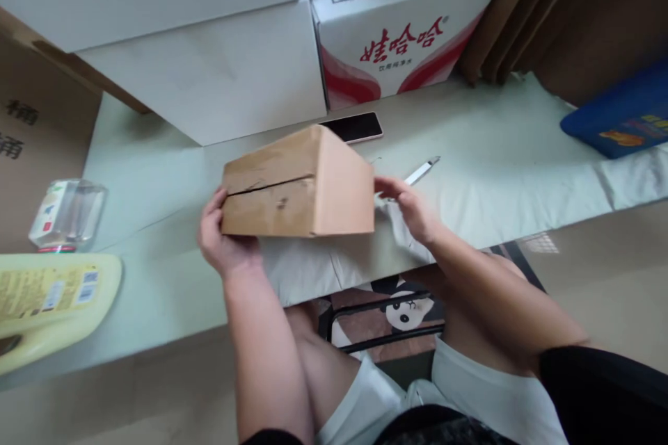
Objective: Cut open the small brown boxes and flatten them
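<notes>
A small brown cardboard box [271, 205] is tilted above the cloth-covered table, its taped face with a dark seam turned toward me. My left hand [224, 236] grips its left end, with the palm low and the fingers wrapped round the edge. At the opposite end, my right hand [410, 205] has its fingertips against the box's right edge; part of them is hidden behind it. Just beyond that hand lies a slim white tool with a grey pointed tip [424, 170], possibly a utility knife. A dark-screened phone [360, 126] lies behind the box.
Large white cartons [219, 76] and a red-and-white water carton [401, 49] line the back. On the left are a clear plastic bottle [78, 212] and a yellow jug [57, 299]. A blue package [621, 115] sits at right, near folded brown cardboard [522, 7].
</notes>
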{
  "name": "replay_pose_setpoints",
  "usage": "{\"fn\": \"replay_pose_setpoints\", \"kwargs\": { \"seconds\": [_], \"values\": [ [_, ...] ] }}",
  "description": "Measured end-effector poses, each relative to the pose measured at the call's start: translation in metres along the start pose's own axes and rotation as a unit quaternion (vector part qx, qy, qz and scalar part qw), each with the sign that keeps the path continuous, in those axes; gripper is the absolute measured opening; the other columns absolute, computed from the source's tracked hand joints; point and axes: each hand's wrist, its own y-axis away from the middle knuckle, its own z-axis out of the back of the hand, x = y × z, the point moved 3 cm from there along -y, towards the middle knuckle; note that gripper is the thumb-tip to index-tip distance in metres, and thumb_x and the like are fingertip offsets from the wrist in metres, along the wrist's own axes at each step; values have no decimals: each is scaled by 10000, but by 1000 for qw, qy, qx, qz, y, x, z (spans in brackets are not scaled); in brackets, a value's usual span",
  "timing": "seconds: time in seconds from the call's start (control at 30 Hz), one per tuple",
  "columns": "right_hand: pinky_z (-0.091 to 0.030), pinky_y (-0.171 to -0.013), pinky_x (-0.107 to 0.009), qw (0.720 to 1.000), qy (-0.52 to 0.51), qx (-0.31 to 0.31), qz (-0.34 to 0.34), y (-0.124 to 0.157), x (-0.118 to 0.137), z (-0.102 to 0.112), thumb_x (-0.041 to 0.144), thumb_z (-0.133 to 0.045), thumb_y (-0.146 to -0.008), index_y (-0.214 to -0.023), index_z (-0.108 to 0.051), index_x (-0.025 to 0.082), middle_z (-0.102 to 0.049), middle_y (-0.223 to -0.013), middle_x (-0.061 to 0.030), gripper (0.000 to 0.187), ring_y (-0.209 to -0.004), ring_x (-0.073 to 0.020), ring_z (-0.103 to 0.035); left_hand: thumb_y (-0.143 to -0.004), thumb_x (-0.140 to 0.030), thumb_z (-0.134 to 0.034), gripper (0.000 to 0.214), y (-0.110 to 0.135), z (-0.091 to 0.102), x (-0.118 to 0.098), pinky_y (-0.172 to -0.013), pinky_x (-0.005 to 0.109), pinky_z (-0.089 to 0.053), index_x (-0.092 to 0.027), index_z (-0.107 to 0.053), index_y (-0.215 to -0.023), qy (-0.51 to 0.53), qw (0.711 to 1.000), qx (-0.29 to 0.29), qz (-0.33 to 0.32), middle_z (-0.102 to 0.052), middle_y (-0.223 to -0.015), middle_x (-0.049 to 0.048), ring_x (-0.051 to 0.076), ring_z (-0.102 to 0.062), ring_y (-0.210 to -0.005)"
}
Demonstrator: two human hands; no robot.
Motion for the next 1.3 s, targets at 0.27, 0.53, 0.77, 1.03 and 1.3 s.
{"fn": "replay_pose_setpoints", "kwargs": {
  "seconds": [0.27,0.53,0.77,1.03,1.3],
  "values": [
    [-172,-1303,-515,987,49,114,101,-5,29,-17,665,-386,-993,-1613,-283,342,-95,-1738,-25,707,-1615,-265,-96,-668,-512,-714,352,33,-29,15,-689,242,-527,-228,-672,-872,78,966,54,239,-721,-887,11,188,-667,-948],
    [-399,-1209,-482,987,-62,-9,146,-7,41,1,462,-540,-988,-1449,-518,440,-535,-1512,15,462,-1411,-233,-506,-628,-936,-566,843,71,-50,5,-402,263,-338,-198,-684,-1018,-109,824,400,387,-701,-733,70,208,-658,-574],
    [-407,-1178,-521,994,-64,-76,47,-9,33,10,583,-618,-902,-1069,-727,286,-622,-1413,-57,358,-1338,-288,-566,-654,-627,-800,647,50,-36,14,-470,265,-426,-172,-639,-1087,-200,850,355,335,-742,-990,139,220,-708,-687],
    [-442,-1123,-516,993,-62,85,60,-4,43,-19,592,-513,-973,-1102,-650,262,-585,-1460,-94,380,-1344,-271,-566,-754,-657,-674,684,23,-29,10,-1095,409,-473,-300,-474,-1302,-41,984,155,-75,-546,-1363,85,260,-561,-1307],
    [-537,-956,-406,998,10,15,55,0,50,0,509,-462,-997,-1134,-656,254,-710,-1186,-75,349,-1120,-229,-665,-765,-467,-655,515,26,-33,6,-955,384,-526,-268,-445,-1191,-40,987,151,-50,-577,-1132,59,227,-626,-1088]
  ]
}}
